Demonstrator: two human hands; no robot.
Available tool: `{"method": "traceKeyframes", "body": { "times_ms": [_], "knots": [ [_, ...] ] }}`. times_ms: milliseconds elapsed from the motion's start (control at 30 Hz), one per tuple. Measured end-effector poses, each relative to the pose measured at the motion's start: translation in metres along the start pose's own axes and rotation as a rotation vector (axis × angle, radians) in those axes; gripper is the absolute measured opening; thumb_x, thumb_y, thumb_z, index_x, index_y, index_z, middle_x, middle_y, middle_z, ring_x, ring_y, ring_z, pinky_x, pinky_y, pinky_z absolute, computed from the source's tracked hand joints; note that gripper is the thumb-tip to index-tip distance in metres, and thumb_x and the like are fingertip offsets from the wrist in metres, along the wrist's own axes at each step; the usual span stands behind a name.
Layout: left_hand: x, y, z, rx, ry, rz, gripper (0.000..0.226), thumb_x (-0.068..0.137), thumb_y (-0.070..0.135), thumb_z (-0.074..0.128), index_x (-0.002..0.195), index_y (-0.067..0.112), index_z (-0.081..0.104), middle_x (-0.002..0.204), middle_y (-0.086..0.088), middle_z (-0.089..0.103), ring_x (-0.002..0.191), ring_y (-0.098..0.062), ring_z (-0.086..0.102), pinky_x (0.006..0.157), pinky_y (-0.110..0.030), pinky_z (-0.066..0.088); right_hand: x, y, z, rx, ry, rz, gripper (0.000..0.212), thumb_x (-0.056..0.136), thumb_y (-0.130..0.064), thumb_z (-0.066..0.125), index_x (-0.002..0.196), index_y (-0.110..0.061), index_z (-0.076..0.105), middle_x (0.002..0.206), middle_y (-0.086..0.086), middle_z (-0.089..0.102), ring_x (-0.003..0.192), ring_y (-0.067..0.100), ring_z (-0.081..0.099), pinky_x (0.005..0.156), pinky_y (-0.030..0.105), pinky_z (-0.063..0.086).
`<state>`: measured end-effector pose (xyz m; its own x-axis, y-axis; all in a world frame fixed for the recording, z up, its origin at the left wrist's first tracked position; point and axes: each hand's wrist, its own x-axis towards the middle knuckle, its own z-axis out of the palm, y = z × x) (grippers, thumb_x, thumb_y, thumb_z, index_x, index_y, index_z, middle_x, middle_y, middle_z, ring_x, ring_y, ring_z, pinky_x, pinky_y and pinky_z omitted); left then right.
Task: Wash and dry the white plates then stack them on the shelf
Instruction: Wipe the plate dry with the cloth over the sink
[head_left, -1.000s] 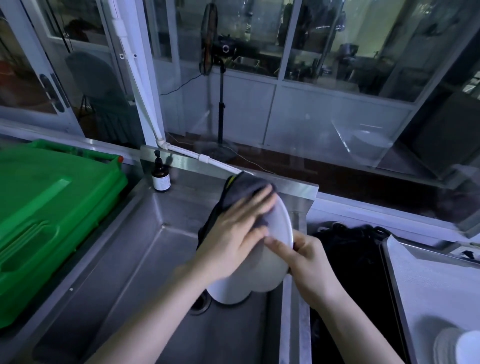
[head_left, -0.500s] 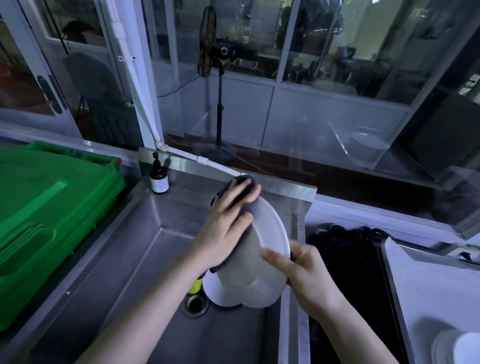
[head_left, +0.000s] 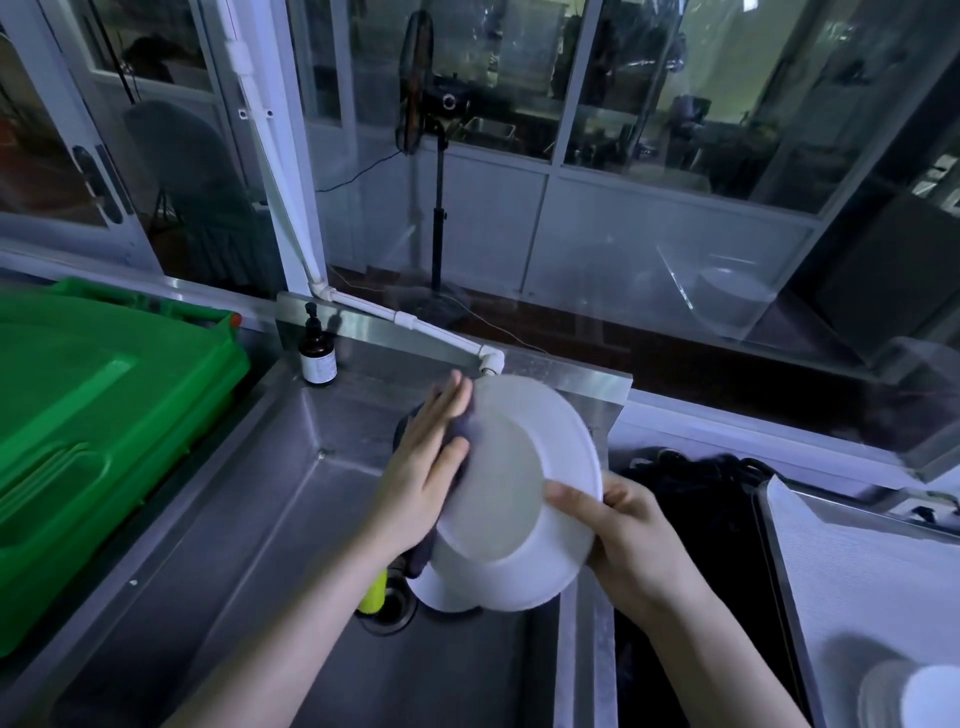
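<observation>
One round white plate (head_left: 514, 499) — right hand (head_left: 639, 540) pinches it, flat left hand (head_left: 421, 478) presses cloth (head_left: 464, 428).

The dark grey cloth (head_left: 464, 423) is mostly lost behind the left hand (head_left: 423, 467), whose fingers are smeared soft, and the tilted round white plate (head_left: 514, 483). The right hand (head_left: 634, 540) shows only its thumb on the plate's face, the other fingers hidden behind it. A second white plate (head_left: 441, 595) peeks from beneath. A forearm half covers a yellow-green thing (head_left: 374, 592). The brown pump bottle (head_left: 317, 353) has an unreadable label. The green plastic bin (head_left: 93, 415) runs off the left edge.
</observation>
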<state>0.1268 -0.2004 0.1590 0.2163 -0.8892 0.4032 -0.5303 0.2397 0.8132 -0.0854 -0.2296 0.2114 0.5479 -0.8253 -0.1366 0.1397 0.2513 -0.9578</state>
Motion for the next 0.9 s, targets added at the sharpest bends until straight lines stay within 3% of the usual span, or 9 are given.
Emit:
{"method": "traceKeyframes", "body": {
  "times_ms": [100,233,333,433,567,733,900],
  "knots": [
    [-0.026,-0.006,0.004,-0.120,0.029,-0.111,0.053,0.101,0.018,0.037,0.150,0.031,0.023,0.162,0.017,0.013,0.150,-0.006,0.007,0.124,-0.040,0.011,0.000,-0.005,-0.007,0.121,0.078,0.019,0.025,0.077,-0.018,0.078,0.099,-0.007,0.078,0.108,0.023,0.073,0.093,0.032,0.073,0.071,0.034,0.059],
    [-0.047,0.009,0.022,0.019,0.054,0.029,0.057,0.101,0.023,0.037,0.155,0.031,0.021,0.163,0.016,0.014,0.152,-0.012,0.006,0.121,-0.025,0.008,0.004,-0.001,-0.007,0.291,0.171,0.043,0.023,0.083,-0.019,0.067,0.102,-0.013,0.079,0.115,0.017,0.073,0.100,0.027,0.072,0.076,0.033,0.060],
    [-0.041,0.017,0.024,0.143,0.004,0.104,0.058,0.101,0.025,0.035,0.155,0.034,0.016,0.162,0.016,0.017,0.152,-0.013,0.007,0.121,-0.027,0.006,0.006,0.001,-0.002,0.323,0.183,0.043,0.023,0.085,-0.018,0.066,0.103,-0.014,0.079,0.117,0.017,0.072,0.101,0.028,0.072,0.076,0.033,0.060],
    [-0.032,0.015,0.016,0.059,0.000,0.067,0.059,0.102,0.014,0.041,0.153,0.030,0.018,0.163,0.014,0.011,0.151,-0.008,0.005,0.121,-0.025,0.009,0.006,-0.006,-0.003,0.291,0.171,0.010,0.025,0.083,-0.018,0.068,0.104,-0.012,0.079,0.116,0.018,0.072,0.101,0.026,0.073,0.075,0.031,0.060],
    [-0.033,0.016,0.014,-0.060,0.128,-0.042,0.061,0.102,0.008,0.042,0.152,0.032,0.019,0.163,0.013,0.005,0.150,-0.004,0.006,0.121,-0.022,0.011,0.009,-0.023,-0.006,0.333,0.189,-0.020,0.028,0.081,-0.021,0.069,0.105,-0.011,0.078,0.115,0.015,0.073,0.101,0.024,0.072,0.074,0.030,0.060],
    [-0.057,0.032,0.040,0.260,0.067,0.191,0.053,0.106,0.035,0.030,0.156,0.026,0.018,0.165,0.000,0.009,0.152,-0.024,0.009,0.121,-0.035,0.015,0.022,-0.030,0.014,0.475,0.286,-0.079,0.038,0.088,-0.020,0.063,0.122,-0.004,0.064,0.119,0.015,0.072,0.104,0.023,0.071,0.082,0.033,0.061],
    [-0.037,0.053,0.043,0.450,-0.004,0.341,0.053,0.104,0.034,0.035,0.153,0.014,0.030,0.160,-0.003,0.028,0.149,-0.020,0.022,0.118,-0.041,0.025,0.020,-0.010,0.031,0.600,0.284,0.097,0.041,0.098,-0.019,0.054,0.134,0.001,0.057,0.123,0.022,0.068,0.107,0.029,0.069,0.086,0.037,0.058]
  ]
}}
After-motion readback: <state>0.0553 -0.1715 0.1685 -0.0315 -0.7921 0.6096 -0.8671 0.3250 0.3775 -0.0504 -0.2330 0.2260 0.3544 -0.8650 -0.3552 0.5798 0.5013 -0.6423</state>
